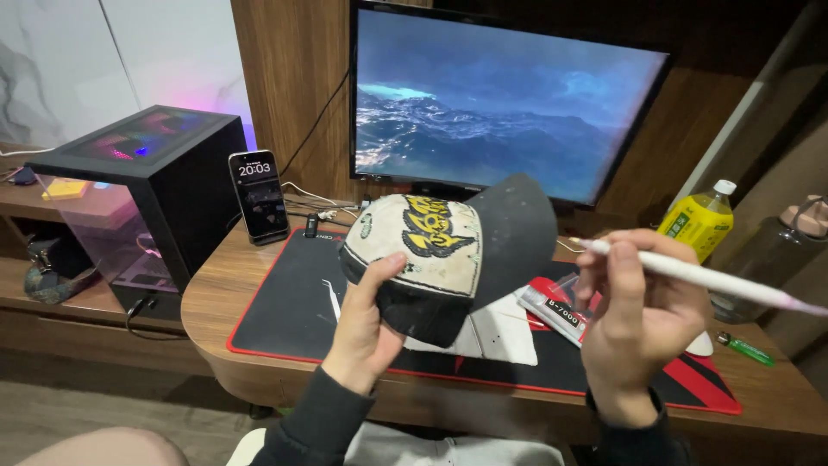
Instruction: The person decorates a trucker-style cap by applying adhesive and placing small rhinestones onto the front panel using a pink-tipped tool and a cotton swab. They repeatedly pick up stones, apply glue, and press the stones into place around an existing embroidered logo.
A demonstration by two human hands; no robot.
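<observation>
The person's left hand was closed around a cap, thumb pressed on the cream front panel and fingers tucked under the dark band, holding it up above the desk in front of the monitor. The cap was tilted so its black brim pointed up and to the right, and a yellow and black emblem showed on the cream panel. The right hand was raised just right of the cap, its grip shut on a slim white pen-like tool pinched between thumb and fingers; the tool's near tip pointed left toward the brim, stopping just short of it, and its long end ran off to the right. Below both hands lay a black desk mat with a red edge, and on it a white sheet and a small tube in a clear packet, partly hidden by the cap and the right hand. A phone stood upright beside a black computer case at the left. At the right, a yellow bottle with a white lid stood near the wall, and a green lighter lay on the desk beyond the mat's corner.
</observation>
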